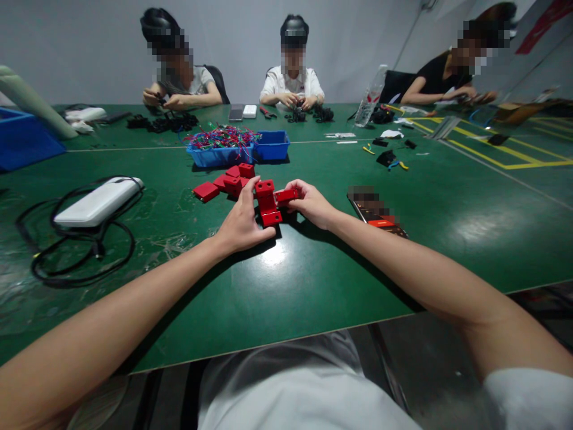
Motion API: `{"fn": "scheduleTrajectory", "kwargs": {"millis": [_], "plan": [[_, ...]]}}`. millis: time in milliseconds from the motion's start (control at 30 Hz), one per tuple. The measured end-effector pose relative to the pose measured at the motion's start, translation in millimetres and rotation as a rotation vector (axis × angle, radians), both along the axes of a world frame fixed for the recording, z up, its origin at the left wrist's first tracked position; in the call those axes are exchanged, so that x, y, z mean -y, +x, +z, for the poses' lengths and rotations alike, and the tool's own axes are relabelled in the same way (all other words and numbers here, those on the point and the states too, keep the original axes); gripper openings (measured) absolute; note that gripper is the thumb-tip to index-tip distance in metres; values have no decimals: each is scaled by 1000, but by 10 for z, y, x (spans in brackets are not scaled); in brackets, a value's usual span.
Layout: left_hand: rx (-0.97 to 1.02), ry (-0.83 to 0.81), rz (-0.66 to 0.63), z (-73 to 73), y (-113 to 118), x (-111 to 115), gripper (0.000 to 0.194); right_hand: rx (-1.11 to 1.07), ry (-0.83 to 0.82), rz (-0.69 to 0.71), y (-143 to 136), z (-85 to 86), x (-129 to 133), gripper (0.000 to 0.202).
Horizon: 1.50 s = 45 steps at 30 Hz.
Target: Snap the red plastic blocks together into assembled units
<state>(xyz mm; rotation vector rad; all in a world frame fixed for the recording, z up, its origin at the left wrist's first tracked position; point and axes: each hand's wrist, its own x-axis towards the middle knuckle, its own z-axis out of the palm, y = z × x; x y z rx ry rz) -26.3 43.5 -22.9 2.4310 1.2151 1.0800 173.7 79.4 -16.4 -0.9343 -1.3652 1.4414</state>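
Note:
A red block-like part [268, 204] with round holes at its ends is gripped in my left hand [242, 221], the thumb low and the fingers along its far side. My right hand [312, 203] pinches a smaller flat red piece [287, 195], whose left end meets or nearly meets the red part; I cannot tell if they touch. Just beyond my left hand lies a loose heap of several red parts [233, 181], some flat and some with holes, on the green table [322, 280].
Behind the heap stand a blue bin of coloured wires [219, 156] and another blue bin [273, 147]. A white power bank [101, 202] with a looped black cable [80, 278] lies left; a phone [376, 212] lies right. Cutters [397, 165] lie farther back. Three people sit opposite.

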Motion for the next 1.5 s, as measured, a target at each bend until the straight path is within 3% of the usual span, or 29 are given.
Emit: {"fn": "scheduleTrajectory", "kwargs": {"millis": [467,1067,1500], "plan": [[24,-38,115,8,17,-6,102,1,-32,-9,19,-39,-57,33],[6,-16,98,-7,9,-17,106,-24,-10,-13,8,-18,-42,34],[-33,-34,122,19,12,8,109,-83,-139,-67,-10,33,-20,25]]}}
